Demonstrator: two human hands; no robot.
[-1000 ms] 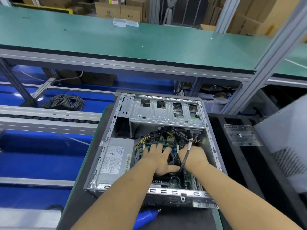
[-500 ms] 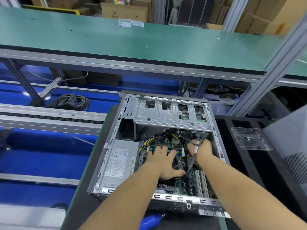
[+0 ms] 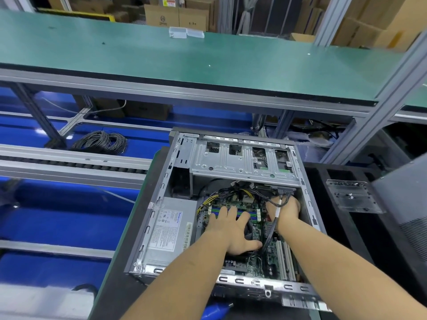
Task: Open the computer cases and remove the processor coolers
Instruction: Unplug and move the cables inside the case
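An open grey computer case point(image 3: 161, 192) lies on its side on the bench in front of me, motherboard up. My left hand point(image 3: 233, 232) rests flat with spread fingers on the dark processor cooler point(image 3: 251, 228), which is mostly hidden under my palm. My right hand point(image 3: 285, 210) reaches down by the case's right wall, into the bundle of black cables point(image 3: 265, 196). Its fingers are hidden behind the back of the hand. A black cable with a white tag point(image 3: 270, 232) runs past its wrist.
Inside the case, a silver power supply point(image 3: 168, 229) sits at left and a drive cage point(image 3: 242, 160) at the far end. A clear plastic plate point(image 3: 349, 196) and a grey panel point(image 3: 404, 204) lie at right. A blue tool handle point(image 3: 215, 311) lies near me. A green shelf point(image 3: 184, 56) hangs overhead.
My right hand has moved off the cooler, away from me and to the right, into the cables by the case wall. My left hand has stayed on the cooler.
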